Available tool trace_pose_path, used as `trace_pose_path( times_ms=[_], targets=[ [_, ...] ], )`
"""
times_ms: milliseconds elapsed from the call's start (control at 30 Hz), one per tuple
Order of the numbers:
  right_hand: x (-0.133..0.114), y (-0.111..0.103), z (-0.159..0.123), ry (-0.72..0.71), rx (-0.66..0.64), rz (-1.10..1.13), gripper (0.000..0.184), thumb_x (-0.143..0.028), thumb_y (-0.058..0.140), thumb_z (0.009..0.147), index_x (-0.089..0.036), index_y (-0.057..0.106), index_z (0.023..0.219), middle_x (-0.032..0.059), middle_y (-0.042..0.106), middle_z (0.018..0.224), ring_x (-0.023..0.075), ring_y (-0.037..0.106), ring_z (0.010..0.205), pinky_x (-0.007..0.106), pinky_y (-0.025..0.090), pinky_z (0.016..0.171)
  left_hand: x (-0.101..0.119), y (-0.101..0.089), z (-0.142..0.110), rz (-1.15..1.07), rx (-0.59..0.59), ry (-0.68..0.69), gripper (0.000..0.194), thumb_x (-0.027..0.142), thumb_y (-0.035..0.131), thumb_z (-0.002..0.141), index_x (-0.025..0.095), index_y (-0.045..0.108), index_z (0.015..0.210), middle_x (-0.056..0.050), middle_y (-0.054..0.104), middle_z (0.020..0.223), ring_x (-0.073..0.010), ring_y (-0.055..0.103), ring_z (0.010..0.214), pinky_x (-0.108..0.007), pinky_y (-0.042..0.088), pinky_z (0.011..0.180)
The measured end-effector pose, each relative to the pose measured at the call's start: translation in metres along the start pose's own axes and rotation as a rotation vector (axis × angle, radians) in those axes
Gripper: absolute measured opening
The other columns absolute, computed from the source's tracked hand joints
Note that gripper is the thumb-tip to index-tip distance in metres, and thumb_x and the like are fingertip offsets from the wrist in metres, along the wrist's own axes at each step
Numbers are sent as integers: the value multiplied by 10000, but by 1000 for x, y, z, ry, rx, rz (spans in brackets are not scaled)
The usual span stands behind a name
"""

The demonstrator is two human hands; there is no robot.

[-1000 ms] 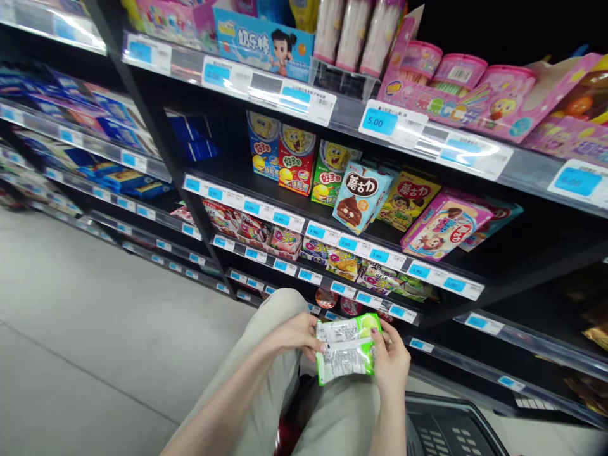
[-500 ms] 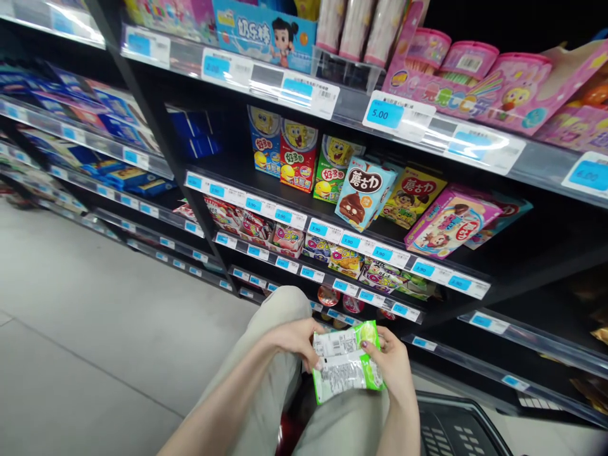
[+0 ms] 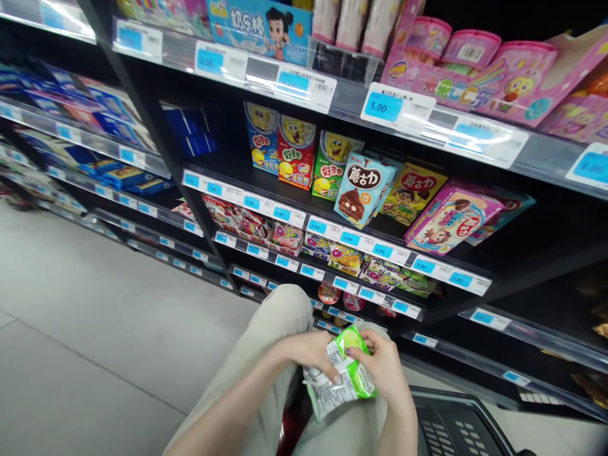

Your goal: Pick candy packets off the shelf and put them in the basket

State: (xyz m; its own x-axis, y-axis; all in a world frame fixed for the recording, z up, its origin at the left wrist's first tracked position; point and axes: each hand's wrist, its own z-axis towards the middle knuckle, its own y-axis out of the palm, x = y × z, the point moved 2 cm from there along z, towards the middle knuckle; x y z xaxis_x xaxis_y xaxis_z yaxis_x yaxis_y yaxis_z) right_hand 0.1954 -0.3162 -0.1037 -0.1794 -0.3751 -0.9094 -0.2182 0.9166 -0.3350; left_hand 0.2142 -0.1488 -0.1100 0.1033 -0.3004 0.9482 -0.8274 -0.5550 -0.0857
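Both hands clasped on one small green-and-white foil snack packet (image 3: 342,377), low in the view, above the beige-trousered lap (image 3: 280,329). Left hand (image 3: 311,354) gripping the packet's left edge, fingertips curled over the printed white back. Right hand (image 3: 382,370) gripping the right edge, thumb pressed near the green top corner. Packet tilted, top end leaning right, barcode side up. Just right of the lap, the rim of a dark plastic shopping basket (image 3: 451,421). Beyond, black store shelving (image 3: 332,212) with blue price tags along its front edges; light-blue cardboard mushroom-biscuit box (image 3: 363,189) at the middle shelf's front edge, well apart from the hands.
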Motion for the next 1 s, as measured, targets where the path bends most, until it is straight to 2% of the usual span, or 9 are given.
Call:
trace_pose_path(
  times_ms=[167,433,567,633,733,767,800,933,1000],
  targets=[
    [2,5,1,4,-48,-5,163,-282,632,668,-153,592,760,33,641,692,161,575,628,238,422,548,-8,-5,-4,70,-112,-42,346,283,766,510,141,643,800,-3,654,831,-177,569,745,-251,463,655],
    [-3,3,2,7,-30,56,197,-311,633,670,-151,582,774,29,623,668,161,572,613,239,419,539,-3,-3,-7,-204,-229,82,496,247,816,427,137,619,869,-21,645,883,-181,569,796,-261,464,716],
    [-2,-4,2,-58,58,63,357,-326,635,674,-157,549,976,47,623,762,182,599,701,285,474,637,-5,-1,-4,-331,-73,65,547,230,814,423,133,607,919,-27,645,887,-190,577,806,-274,466,728],
    [1,-10,5,-77,245,87,544,-346,680,619,-163,490,1095,92,612,955,214,598,842,334,485,734,-6,-1,0,-388,74,84,522,245,802,454,118,604,920,-41,644,888,-204,578,815,-286,467,726],
    [7,-15,9,-35,621,185,775,-399,714,552,-169,379,1211,151,480,1218,249,536,1022,369,470,813,-6,-2,6,-492,298,152,458,263,771,529,99,598,920,-59,645,862,-216,580,831,-299,457,755],
    [8,-13,11,-2,657,240,802,-406,721,536,-154,371,1212,165,468,1230,255,533,1030,370,468,821,-7,-2,8,-521,353,172,442,265,764,545,96,595,917,-62,645,857,-216,581,831,-301,452,764],
    [9,-9,14,32,621,304,796,-403,732,519,-136,392,1187,173,493,1202,258,547,1009,371,468,821,-8,-2,10,-540,390,187,435,262,761,555,96,589,918,-66,644,861,-217,581,833,-304,449,770],
    [5,17,21,55,234,570,544,-328,745,521,-130,544,987,126,635,994,264,609,886,367,482,797,-13,1,17,-526,456,265,520,214,764,559,106,525,1008,-85,619,953,-213,570,868,-302,442,775],
    [3,26,23,77,232,617,449,-290,752,510,-149,589,904,90,665,920,264,625,838,354,500,750,-14,3,19,-509,478,320,638,171,779,530,118,475,1088,-94,587,1030,-217,551,928,-303,434,799]
  ],
)
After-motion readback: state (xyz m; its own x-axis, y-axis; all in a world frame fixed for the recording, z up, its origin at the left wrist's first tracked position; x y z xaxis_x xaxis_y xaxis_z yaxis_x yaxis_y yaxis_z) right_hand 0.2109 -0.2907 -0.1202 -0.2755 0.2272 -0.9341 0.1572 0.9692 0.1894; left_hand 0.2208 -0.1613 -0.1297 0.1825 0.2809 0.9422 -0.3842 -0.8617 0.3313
